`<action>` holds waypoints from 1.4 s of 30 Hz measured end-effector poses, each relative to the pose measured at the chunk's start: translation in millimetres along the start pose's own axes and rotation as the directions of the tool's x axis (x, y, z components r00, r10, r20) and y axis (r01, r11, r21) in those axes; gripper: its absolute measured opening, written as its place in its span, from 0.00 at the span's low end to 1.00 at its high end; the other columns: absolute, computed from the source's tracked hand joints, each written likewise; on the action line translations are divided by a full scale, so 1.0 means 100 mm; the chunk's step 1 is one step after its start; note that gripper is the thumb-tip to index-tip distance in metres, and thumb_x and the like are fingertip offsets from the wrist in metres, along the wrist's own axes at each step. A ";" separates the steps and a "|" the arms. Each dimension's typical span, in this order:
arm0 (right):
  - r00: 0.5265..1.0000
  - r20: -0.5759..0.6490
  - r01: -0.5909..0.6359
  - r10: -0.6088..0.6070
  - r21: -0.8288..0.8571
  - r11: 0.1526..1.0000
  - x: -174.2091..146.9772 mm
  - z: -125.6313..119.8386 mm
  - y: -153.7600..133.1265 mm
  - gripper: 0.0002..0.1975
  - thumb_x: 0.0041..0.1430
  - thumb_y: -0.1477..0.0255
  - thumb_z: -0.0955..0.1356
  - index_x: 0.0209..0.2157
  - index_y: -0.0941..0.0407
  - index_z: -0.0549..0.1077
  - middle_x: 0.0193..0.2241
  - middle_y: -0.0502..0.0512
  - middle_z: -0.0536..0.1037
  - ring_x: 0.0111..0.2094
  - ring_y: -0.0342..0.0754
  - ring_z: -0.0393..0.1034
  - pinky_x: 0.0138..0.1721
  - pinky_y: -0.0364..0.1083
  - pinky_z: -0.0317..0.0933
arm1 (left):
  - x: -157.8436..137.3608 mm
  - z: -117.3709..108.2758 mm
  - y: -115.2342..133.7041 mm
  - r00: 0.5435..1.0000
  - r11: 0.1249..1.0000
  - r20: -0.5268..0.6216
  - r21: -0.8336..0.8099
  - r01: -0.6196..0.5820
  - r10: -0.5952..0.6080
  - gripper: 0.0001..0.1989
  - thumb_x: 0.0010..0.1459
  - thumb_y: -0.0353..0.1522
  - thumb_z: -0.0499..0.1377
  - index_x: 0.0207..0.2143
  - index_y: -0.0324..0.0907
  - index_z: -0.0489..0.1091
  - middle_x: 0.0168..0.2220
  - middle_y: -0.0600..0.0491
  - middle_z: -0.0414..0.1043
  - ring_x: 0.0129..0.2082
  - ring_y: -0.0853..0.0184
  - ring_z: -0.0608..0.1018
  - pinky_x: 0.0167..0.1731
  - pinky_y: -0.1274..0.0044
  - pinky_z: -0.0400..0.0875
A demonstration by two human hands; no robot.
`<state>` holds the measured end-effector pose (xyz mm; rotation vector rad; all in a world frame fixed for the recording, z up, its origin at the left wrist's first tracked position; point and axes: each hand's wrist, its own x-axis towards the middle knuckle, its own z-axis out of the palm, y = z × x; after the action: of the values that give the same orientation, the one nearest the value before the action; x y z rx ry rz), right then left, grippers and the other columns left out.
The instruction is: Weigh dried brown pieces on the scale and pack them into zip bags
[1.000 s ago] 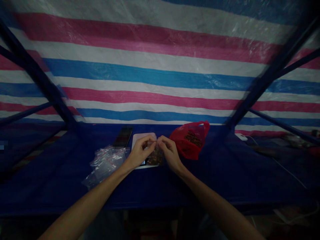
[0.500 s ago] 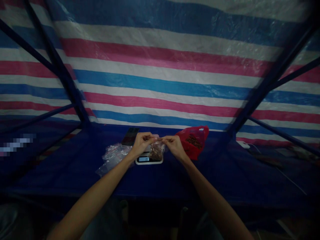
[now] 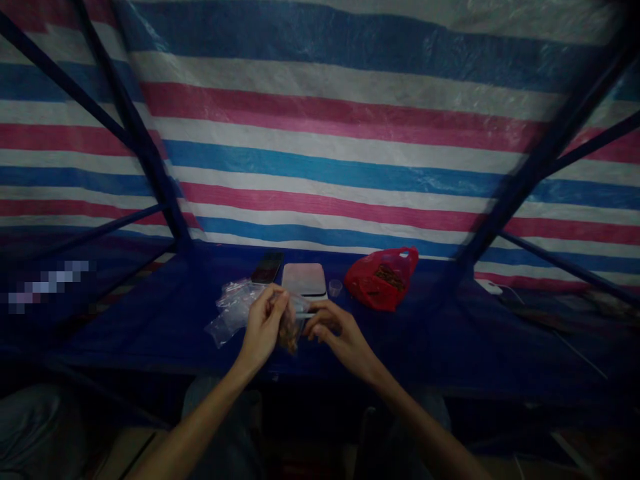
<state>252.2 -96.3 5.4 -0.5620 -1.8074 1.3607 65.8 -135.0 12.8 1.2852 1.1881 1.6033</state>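
Note:
My left hand [image 3: 265,325] pinches a small clear plastic bag [image 3: 289,333] with brown pieces in it, held just in front of the scale. My right hand [image 3: 337,328] is close by on the right, its fingers curled toward the bag's edge and the scale's front corner. What those fingers grip, if anything, is hard to make out. Behind the hands lies the kitchen scale [image 3: 303,277] with a pale flat top; the bag and hands cover its display. A small clear cup [image 3: 335,287] stands beside the scale's right side.
A pile of clear plastic bags [image 3: 233,308] lies left of my left hand. Behind it rests a dark phone [image 3: 267,267]. To the right sits an open red bag [image 3: 373,283] holding brown pieces. A striped sheet [image 3: 320,160] hangs behind the blue table [image 3: 430,347].
The filled bag, held over the scale by both hands before, has come nearer to me and left in my left hand. My right hand has lowered and its fingers have curled. The small cup now shows.

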 end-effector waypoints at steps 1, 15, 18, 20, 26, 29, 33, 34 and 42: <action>0.999 0.030 -0.020 0.020 0.000 1.000 -0.14 0.07 0.01 0.21 0.64 0.59 0.70 0.53 0.55 0.72 0.33 0.53 0.81 0.32 0.47 0.75 0.36 0.45 0.65 | -0.16 -0.02 -0.03 1.000 0.999 -0.004 0.046 0.030 -0.030 0.17 0.65 0.48 0.57 0.36 0.44 0.65 0.16 0.63 0.63 0.12 0.74 0.63 0.14 0.83 0.56; 0.987 -0.122 -0.121 0.101 -0.176 0.977 -0.76 0.31 0.05 0.20 0.65 0.59 0.69 0.23 0.56 0.76 0.22 0.50 0.74 0.26 0.45 0.66 0.30 0.43 0.57 | -1.07 0.08 -0.37 0.976 0.926 0.093 0.342 0.156 -0.199 0.19 0.63 0.49 0.57 0.31 0.46 0.77 0.27 0.52 0.76 0.30 0.62 0.77 0.33 0.75 0.72; 0.980 -0.128 -0.167 0.154 -0.093 0.982 -0.77 0.27 0.07 0.21 0.64 0.57 0.69 0.23 0.57 0.76 0.22 0.50 0.73 0.26 0.44 0.65 0.30 0.43 0.56 | -1.09 0.04 -0.44 0.981 0.940 0.069 0.308 0.150 -0.179 0.17 0.60 0.50 0.60 0.32 0.49 0.80 0.34 0.50 0.80 0.36 0.59 0.79 0.40 0.71 0.75; 0.968 -0.154 -0.200 0.196 -0.007 0.980 -0.82 0.28 0.11 0.22 0.62 0.55 0.70 0.23 0.57 0.75 0.22 0.50 0.71 0.26 0.44 0.63 0.29 0.43 0.55 | -1.14 0.01 -0.51 0.985 0.941 -0.015 0.292 0.168 -0.171 0.15 0.57 0.50 0.63 0.38 0.53 0.81 0.41 0.51 0.81 0.43 0.55 0.80 0.46 0.68 0.77; 0.919 -0.329 -0.188 0.216 0.117 0.975 -0.97 0.03 0.01 0.19 0.63 0.55 0.69 0.28 0.56 0.73 0.25 0.50 0.71 0.27 0.44 0.65 0.29 0.42 0.58 | -1.03 -0.12 -0.43 0.968 0.930 0.216 0.367 0.039 -0.126 0.17 0.64 0.47 0.57 0.38 0.50 0.82 0.34 0.50 0.81 0.35 0.60 0.81 0.43 0.69 0.77; 0.862 -0.487 -0.148 0.142 0.027 0.989 -0.94 -0.30 -0.19 0.18 0.65 0.55 0.68 0.30 0.55 0.71 0.24 0.48 0.68 0.24 0.42 0.62 0.25 0.41 0.56 | -0.73 -0.28 -0.15 0.977 0.914 0.214 0.394 -0.092 0.006 0.15 0.65 0.43 0.58 0.39 0.48 0.81 0.30 0.52 0.79 0.28 0.65 0.79 0.37 0.73 0.75; 0.855 -0.503 -0.152 0.125 -0.012 0.988 -0.66 -0.48 -0.32 0.17 0.64 0.54 0.69 0.33 0.54 0.69 0.19 0.44 0.65 0.18 0.40 0.55 0.18 0.40 0.48 | -0.30 -0.34 0.20 0.981 0.935 0.135 0.308 -0.174 0.138 0.16 0.67 0.42 0.54 0.41 0.44 0.78 0.29 0.52 0.78 0.27 0.66 0.78 0.32 0.75 0.72; 0.868 -0.482 -0.145 0.121 -0.013 0.989 -0.58 -0.43 -0.32 0.17 0.63 0.53 0.69 0.34 0.54 0.69 0.19 0.44 0.65 0.17 0.40 0.56 0.17 0.40 0.48 | -0.24 -0.30 0.25 0.973 0.943 0.196 0.284 -0.174 0.121 0.16 0.67 0.42 0.54 0.44 0.44 0.77 0.32 0.51 0.79 0.29 0.65 0.78 0.32 0.75 0.72; 0.787 -0.613 -0.264 0.072 -0.228 0.937 -0.79 -0.47 -0.24 0.18 0.59 0.52 0.70 0.36 0.53 0.71 0.15 0.46 0.69 0.15 0.44 0.62 0.15 0.40 0.52 | -0.41 -0.65 0.03 0.971 0.816 0.238 0.564 -0.125 -0.016 0.16 0.68 0.44 0.53 0.38 0.45 0.74 0.31 0.53 0.76 0.32 0.65 0.78 0.37 0.75 0.72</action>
<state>339.1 -134.3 7.8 -1.2025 -1.4520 0.8615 11.4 -187.0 -0.3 1.8466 1.5607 1.1077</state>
